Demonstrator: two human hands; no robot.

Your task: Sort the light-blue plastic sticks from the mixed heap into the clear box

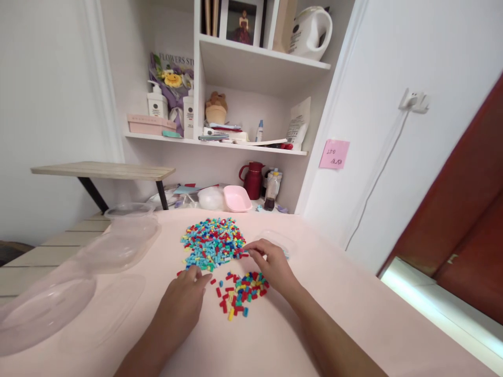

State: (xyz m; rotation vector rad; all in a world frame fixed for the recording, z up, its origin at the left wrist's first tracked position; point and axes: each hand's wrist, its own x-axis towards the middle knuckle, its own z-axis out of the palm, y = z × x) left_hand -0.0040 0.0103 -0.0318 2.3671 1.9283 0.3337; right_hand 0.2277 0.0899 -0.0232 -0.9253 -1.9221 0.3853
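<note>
Okay, we see the left hand (184, 299) palm down on the pink table (353, 314), fingers curled, tips touching the near edge of the big bead pile (212, 243); whether it pinches anything, we cannot tell. Right hand (271, 264) reaches the pile's right edge, thumb and forefinger closed on a red bead (244, 255). Small bead pile (243, 292) lies between both hands. Clear plastic containers (118, 246) sit left.

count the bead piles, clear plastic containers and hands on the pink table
bead piles: 2, large and small
clear plastic containers: 3 (at)
hands: 2, left hand and right hand
total: 7
</note>
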